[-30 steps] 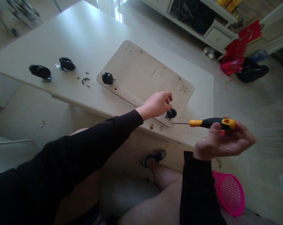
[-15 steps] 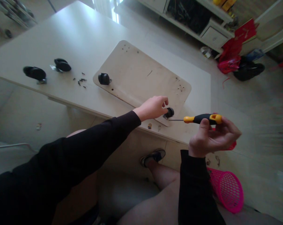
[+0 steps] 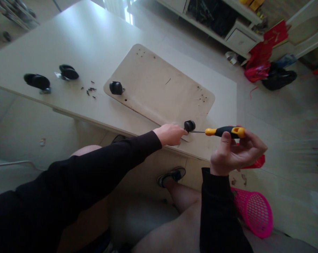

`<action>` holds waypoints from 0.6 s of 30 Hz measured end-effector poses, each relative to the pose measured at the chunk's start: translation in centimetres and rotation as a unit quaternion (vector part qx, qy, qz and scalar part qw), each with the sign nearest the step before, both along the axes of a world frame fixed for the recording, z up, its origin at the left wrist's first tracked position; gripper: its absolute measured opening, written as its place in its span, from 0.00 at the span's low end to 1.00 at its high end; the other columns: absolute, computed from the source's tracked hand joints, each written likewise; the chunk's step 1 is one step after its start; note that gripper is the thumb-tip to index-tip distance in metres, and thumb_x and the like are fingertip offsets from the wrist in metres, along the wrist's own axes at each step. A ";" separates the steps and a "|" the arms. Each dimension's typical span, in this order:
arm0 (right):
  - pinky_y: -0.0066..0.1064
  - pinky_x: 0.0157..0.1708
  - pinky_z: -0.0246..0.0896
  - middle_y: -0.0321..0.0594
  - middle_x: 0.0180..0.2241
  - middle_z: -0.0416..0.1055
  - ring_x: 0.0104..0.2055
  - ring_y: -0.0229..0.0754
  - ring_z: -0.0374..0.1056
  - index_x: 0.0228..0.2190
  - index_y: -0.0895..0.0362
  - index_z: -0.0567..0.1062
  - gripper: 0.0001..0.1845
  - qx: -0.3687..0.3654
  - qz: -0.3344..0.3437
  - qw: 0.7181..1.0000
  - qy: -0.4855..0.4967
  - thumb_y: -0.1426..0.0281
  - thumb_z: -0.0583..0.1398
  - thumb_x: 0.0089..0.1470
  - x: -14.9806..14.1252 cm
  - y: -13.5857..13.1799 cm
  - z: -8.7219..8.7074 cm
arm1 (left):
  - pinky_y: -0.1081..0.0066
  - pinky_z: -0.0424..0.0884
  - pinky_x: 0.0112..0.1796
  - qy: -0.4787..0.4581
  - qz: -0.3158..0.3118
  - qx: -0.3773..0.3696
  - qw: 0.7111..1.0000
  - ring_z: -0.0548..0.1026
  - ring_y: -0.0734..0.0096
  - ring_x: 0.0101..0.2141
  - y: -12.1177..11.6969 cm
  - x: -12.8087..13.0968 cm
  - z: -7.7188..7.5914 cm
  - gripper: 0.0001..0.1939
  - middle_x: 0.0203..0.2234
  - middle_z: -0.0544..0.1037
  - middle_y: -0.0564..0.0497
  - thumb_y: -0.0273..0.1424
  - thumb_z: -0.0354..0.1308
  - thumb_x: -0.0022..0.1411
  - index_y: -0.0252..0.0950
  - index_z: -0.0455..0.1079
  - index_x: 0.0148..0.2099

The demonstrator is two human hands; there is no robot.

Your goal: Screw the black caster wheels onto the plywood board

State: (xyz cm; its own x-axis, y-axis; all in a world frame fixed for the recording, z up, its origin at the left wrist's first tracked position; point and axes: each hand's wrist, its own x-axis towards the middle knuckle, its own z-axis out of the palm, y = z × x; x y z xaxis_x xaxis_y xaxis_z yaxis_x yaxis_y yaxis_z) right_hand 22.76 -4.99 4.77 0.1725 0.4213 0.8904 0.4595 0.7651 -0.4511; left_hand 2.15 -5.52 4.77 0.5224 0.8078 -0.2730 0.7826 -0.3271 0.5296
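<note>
My right hand (image 3: pixel 232 154) grips a yellow-and-black screwdriver (image 3: pixel 224 132) by its handle. The shaft points left, its tip at the base of a black caster wheel (image 3: pixel 190 125) at the near right corner of a beige rounded board (image 3: pixel 159 79). Right beside that base, my left hand (image 3: pixel 172 135) is closed, fingertips at the screwdriver's tip; whatever they pinch is too small to make out. At the board's near left corner stands another caster wheel (image 3: pixel 116 88). Groups of small holes mark the two far corners.
The board lies on a white table (image 3: pixel 87 42). Two loose casters, one (image 3: pixel 38 81) near the left edge and another (image 3: pixel 68 72), lie left of several dark screws (image 3: pixel 91 89). A pink mesh basket (image 3: pixel 259 214) is at lower right, a white cabinet (image 3: pixel 240 42) beyond the table.
My left hand has come off the top of the caster and moved down toward its base, fingers now drawn together. The screwdriver has shifted slightly left and up.
</note>
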 end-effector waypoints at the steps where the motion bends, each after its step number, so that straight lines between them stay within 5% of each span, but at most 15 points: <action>1: 0.36 0.37 0.81 0.41 0.46 0.73 0.48 0.46 0.79 0.50 0.54 0.76 0.22 -0.002 -0.004 1.000 -0.001 0.69 0.72 0.54 0.0 0.0 0.0 | 0.63 0.75 0.47 0.009 -0.001 0.002 1.000 0.83 0.53 0.50 -0.2 0.1 0.1 0.33 0.53 0.84 0.37 0.24 0.59 0.66 0.42 0.72 0.72; 18: 0.38 0.36 0.81 0.42 0.46 0.71 0.47 0.47 0.78 0.47 0.54 0.74 0.21 -0.048 -0.015 0.999 0.012 0.63 0.72 0.55 -0.4 -0.8 0.6 | 0.66 0.71 0.38 0.112 -0.017 0.038 0.993 0.83 0.55 0.46 -0.9 1.0 -1.7 0.34 0.49 0.84 0.36 0.24 0.49 0.75 0.42 0.58 0.79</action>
State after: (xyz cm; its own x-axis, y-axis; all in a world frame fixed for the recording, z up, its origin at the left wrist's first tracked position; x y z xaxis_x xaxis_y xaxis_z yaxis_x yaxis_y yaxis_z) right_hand 22.33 -5.75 5.41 0.2070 0.4980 0.8421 0.4705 0.7040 -0.5320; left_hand 3.13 -6.38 3.05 0.4835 0.8127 -0.3251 0.8654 -0.3881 0.3168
